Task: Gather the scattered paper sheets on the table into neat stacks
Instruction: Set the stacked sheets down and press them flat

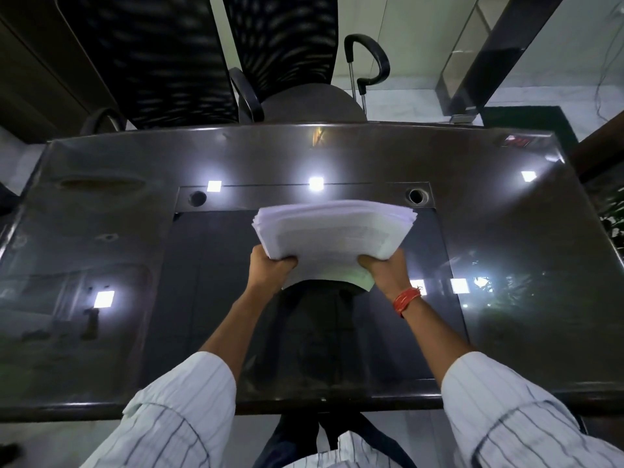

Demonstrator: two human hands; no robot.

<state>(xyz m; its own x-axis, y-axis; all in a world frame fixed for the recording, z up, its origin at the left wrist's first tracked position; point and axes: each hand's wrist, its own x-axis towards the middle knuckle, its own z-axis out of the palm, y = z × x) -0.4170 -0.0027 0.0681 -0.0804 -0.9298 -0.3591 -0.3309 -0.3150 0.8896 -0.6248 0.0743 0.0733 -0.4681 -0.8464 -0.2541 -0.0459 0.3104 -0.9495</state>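
A thick stack of white paper sheets (334,233) is held above the middle of the dark glossy table (111,211). My left hand (270,266) grips its near left corner, thumb on top. My right hand (385,268), with a red thread band at the wrist, grips the near right corner. The sheets fan out slightly at the far edges and look blurred. A pale green sheet shows at the bottom near my right hand. No loose sheets lie elsewhere on the table.
Two black mesh office chairs (280,45) stand behind the far edge of the table. Two round cable holes (416,196) sit in the table's raised strip just beyond the stack. Ceiling lights reflect in the tabletop. Green plants are at the right edge.
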